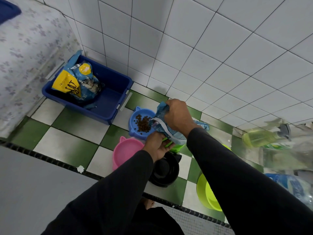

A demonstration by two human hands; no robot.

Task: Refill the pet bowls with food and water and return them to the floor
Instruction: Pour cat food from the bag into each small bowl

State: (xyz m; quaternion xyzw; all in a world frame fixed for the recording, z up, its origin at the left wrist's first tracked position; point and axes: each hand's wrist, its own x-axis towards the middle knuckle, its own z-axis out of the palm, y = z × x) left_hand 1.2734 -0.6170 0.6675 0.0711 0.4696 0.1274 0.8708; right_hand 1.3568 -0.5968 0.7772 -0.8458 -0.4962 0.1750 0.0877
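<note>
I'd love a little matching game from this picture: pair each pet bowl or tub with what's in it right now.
Things:
1. blue bowl
2. pink bowl
3. blue tub
4. black bowl

States:
A. holds a yellow-and-blue cat food bag
B. has brown kibble in it
C. no kibble, close by the left wrist
D. dark inside, no kibble visible, nearest the person

Pairs: 1-B, 2-C, 3-A, 4-D

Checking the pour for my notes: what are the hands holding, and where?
Both hold the blue food bag, tipped over the blue bowl: right hand grips its bunched upper end, left hand its lower part near the mouth.
</note>
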